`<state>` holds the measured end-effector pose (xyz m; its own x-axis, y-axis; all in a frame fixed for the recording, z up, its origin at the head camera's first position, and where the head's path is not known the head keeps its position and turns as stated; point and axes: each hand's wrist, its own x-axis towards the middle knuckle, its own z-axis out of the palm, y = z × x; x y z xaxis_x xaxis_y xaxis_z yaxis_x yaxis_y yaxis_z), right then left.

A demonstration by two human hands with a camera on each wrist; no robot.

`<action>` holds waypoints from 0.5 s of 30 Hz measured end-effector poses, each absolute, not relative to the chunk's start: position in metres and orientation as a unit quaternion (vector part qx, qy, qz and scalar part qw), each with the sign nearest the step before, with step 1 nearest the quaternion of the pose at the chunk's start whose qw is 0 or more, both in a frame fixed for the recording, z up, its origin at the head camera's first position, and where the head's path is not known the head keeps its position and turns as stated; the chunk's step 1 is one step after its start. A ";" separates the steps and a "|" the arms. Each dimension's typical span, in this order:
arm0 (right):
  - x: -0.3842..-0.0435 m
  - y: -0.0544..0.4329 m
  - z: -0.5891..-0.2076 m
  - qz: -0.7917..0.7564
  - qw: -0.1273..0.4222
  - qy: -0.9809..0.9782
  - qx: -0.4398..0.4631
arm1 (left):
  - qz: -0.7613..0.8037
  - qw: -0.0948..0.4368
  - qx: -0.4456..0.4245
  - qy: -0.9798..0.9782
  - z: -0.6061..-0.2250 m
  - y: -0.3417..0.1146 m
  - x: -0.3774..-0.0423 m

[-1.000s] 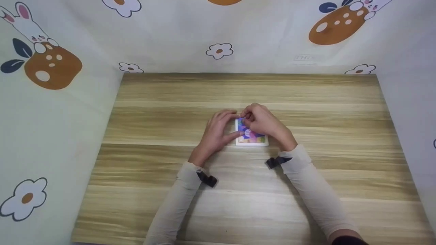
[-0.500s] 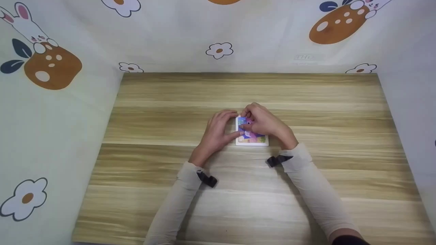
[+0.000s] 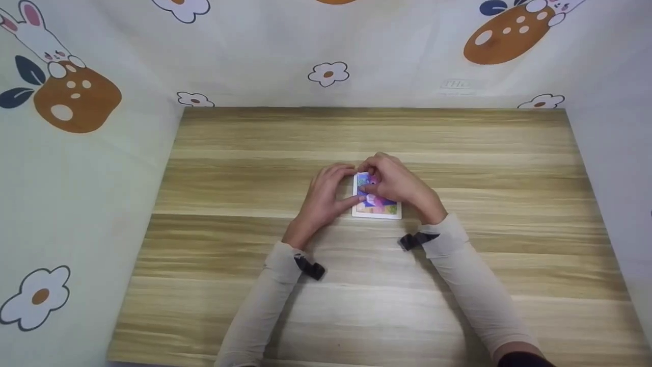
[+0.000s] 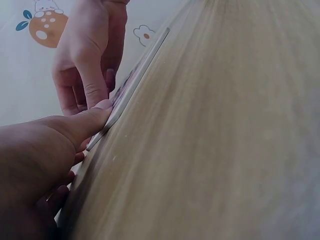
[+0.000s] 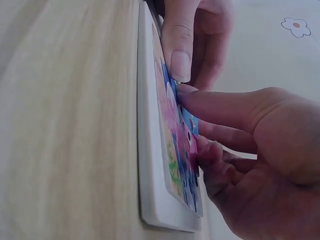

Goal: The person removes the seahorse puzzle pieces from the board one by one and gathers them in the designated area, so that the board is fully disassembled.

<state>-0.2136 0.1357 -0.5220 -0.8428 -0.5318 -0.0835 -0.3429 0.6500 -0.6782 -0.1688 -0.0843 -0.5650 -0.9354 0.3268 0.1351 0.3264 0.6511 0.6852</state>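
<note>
A small flat picture board [image 3: 377, 215] with a white border lies at the middle of the table, printed with a pink figure on blue. My left hand [image 3: 326, 196] holds its left side, the thumb on the picture and the fingers curved toward the far left corner. From the right, my right hand [image 3: 398, 181] reaches over it, hiding its upper right part. In the right wrist view, the right thumb [image 5: 220, 105] touches the picture just beside the left thumb [image 5: 181, 62], while the other right fingers curl at the far edge. Thin and pale, the board's side [image 4: 142, 70] shows in the left wrist view.
The wood-grain table [image 3: 244, 137] surrounds the board. A pale cloth wall [image 3: 254, 56] with rabbits and flowers rises behind and at the sides. Both wrists wear a black camera strap [image 3: 309, 266] over light sleeves.
The right thumb has slid slightly down and left over the picture, and more of the pink figure shows above it. The left hand and the board stay nearly in place.
</note>
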 end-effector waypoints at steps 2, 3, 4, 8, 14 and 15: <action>-0.214 0.135 -0.523 -0.341 0.133 0.895 -0.253 | 0.378 0.001 0.177 0.909 -0.565 -0.084 -0.169; -0.214 0.135 -0.524 -0.344 0.132 0.894 -0.257 | 0.378 0.001 0.176 0.909 -0.565 -0.084 -0.169; -0.214 0.135 -0.524 -0.347 0.131 0.891 -0.260 | 0.378 0.002 0.176 0.909 -0.565 -0.084 -0.169; -0.214 0.136 -0.526 -0.366 0.134 0.882 -0.265 | 0.384 0.000 0.174 0.907 -0.566 -0.084 -0.170; -0.214 0.136 -0.526 -0.359 0.132 0.885 -0.265 | 0.387 -0.006 0.173 0.905 -0.566 -0.084 -0.170; -0.214 0.136 -0.526 -0.356 0.130 0.887 -0.265 | 0.387 -0.007 0.174 0.905 -0.565 -0.084 -0.170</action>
